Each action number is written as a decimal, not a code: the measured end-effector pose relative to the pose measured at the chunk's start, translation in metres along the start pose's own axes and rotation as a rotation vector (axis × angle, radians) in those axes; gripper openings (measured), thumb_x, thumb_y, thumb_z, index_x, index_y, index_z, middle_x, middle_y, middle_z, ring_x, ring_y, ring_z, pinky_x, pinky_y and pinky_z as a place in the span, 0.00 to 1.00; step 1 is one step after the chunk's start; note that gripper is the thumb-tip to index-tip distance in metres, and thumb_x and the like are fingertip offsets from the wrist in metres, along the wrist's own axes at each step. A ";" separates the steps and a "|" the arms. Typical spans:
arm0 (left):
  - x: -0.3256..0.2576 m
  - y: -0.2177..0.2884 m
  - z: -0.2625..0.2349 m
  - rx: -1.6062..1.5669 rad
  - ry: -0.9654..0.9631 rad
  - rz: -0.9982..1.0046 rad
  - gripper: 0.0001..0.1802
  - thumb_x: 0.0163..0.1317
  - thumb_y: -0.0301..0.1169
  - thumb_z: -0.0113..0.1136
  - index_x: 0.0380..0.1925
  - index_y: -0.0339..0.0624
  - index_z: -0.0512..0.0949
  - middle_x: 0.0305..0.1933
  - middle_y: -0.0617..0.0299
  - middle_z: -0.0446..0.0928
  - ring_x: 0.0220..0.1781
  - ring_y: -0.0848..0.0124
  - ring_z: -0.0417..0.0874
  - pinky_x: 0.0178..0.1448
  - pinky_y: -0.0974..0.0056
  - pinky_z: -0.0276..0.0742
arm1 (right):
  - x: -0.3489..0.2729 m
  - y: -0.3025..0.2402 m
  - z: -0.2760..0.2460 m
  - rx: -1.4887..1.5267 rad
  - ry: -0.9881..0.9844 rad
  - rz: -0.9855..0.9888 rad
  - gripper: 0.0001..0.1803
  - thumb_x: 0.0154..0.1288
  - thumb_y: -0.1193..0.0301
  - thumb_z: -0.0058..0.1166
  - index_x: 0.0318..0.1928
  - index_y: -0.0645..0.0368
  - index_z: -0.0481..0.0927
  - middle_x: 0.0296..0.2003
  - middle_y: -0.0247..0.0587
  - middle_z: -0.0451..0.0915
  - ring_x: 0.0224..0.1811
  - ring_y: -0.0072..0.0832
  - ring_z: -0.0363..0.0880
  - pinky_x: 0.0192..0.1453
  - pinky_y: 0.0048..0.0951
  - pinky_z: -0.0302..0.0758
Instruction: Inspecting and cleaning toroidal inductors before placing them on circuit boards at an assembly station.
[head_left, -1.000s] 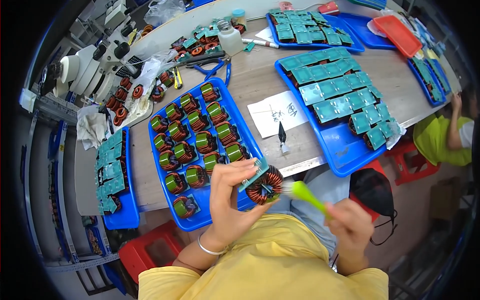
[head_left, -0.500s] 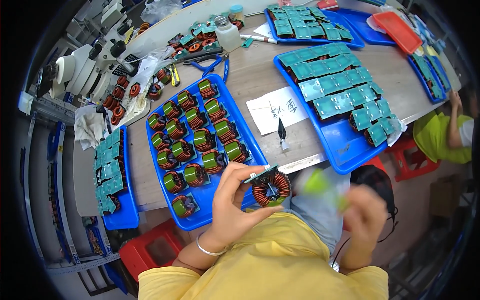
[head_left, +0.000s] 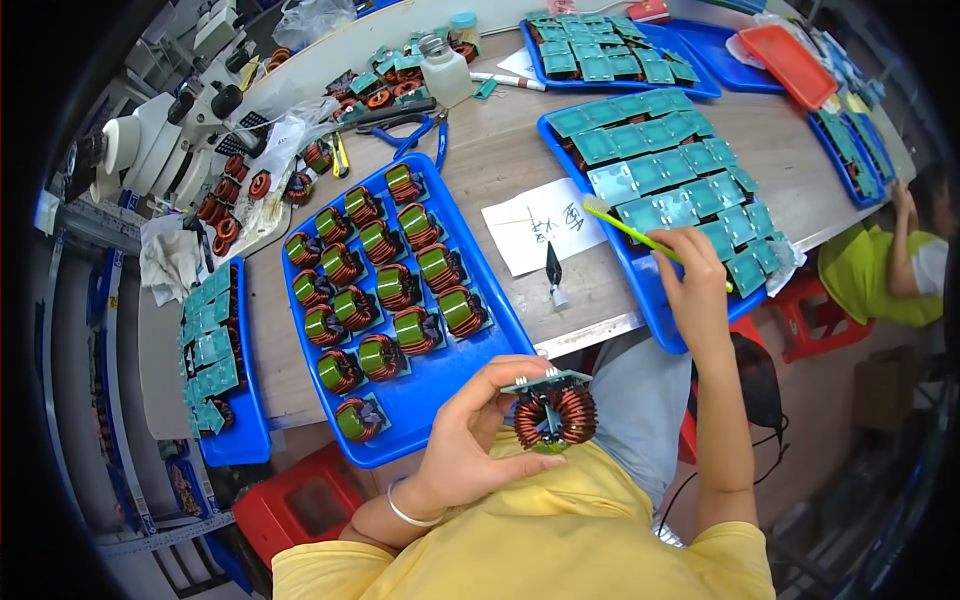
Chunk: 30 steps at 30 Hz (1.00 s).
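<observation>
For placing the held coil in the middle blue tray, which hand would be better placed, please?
Probably the left hand: it holds the coil and is close to the middle blue tray. The right hand is farther from that tray and occupied with a green brush.

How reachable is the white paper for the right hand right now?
Probably yes: the right hand appears over the blue tray beside the white paper, with seemingly just the tray's rim between. It holds the green brush, though, so gripping the sheet may require freeing some fingers.
</observation>
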<state>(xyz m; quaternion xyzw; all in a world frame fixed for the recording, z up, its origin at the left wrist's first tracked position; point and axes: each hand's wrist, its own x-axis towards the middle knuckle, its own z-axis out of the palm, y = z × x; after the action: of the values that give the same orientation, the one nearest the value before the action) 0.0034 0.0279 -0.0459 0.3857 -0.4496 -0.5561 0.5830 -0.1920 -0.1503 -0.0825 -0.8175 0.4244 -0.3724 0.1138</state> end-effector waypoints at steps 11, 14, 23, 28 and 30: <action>0.006 0.006 0.002 0.171 -0.059 0.077 0.34 0.36 0.18 0.72 0.47 0.34 0.68 0.50 0.50 0.68 0.55 0.58 0.71 0.60 0.57 0.66 | -0.025 -0.016 -0.016 0.247 -0.010 0.078 0.21 0.48 0.77 0.59 0.46 0.65 0.73 0.43 0.45 0.73 0.43 0.34 0.74 0.48 0.30 0.70; 0.006 0.007 0.002 0.262 -0.093 0.122 0.33 0.38 0.19 0.71 0.48 0.34 0.68 0.51 0.50 0.67 0.56 0.60 0.70 0.60 0.60 0.66 | -0.039 -0.043 -0.032 0.789 -0.291 -0.051 0.34 0.40 0.67 0.68 0.48 0.71 0.72 0.46 0.49 0.71 0.47 0.36 0.71 0.53 0.32 0.67; 0.005 0.003 0.008 0.175 -0.135 0.090 0.36 0.40 0.21 0.71 0.52 0.34 0.64 0.54 0.50 0.64 0.57 0.61 0.68 0.61 0.61 0.65 | -0.060 -0.077 -0.025 1.116 -0.325 0.029 0.31 0.35 0.71 0.71 0.45 0.64 0.74 0.44 0.48 0.73 0.49 0.36 0.73 0.54 0.32 0.68; 0.005 0.006 0.010 0.252 -0.135 0.105 0.43 0.33 0.24 0.76 0.52 0.37 0.61 0.48 0.52 0.67 0.53 0.61 0.70 0.58 0.58 0.64 | -0.055 -0.088 -0.038 1.014 -0.293 0.028 0.30 0.35 0.71 0.72 0.43 0.64 0.74 0.42 0.49 0.73 0.46 0.36 0.74 0.50 0.31 0.70; 0.008 0.010 0.011 0.329 -0.150 0.115 0.43 0.32 0.26 0.78 0.51 0.37 0.63 0.47 0.52 0.67 0.51 0.62 0.70 0.57 0.60 0.65 | -0.054 -0.091 -0.040 0.978 -0.292 0.030 0.30 0.35 0.71 0.72 0.42 0.64 0.74 0.42 0.49 0.74 0.45 0.35 0.75 0.49 0.31 0.71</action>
<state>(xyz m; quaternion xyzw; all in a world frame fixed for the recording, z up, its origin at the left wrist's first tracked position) -0.0041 0.0217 -0.0328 0.4069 -0.5978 -0.4682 0.5079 -0.1847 -0.0469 -0.0363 -0.7060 0.1917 -0.4075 0.5466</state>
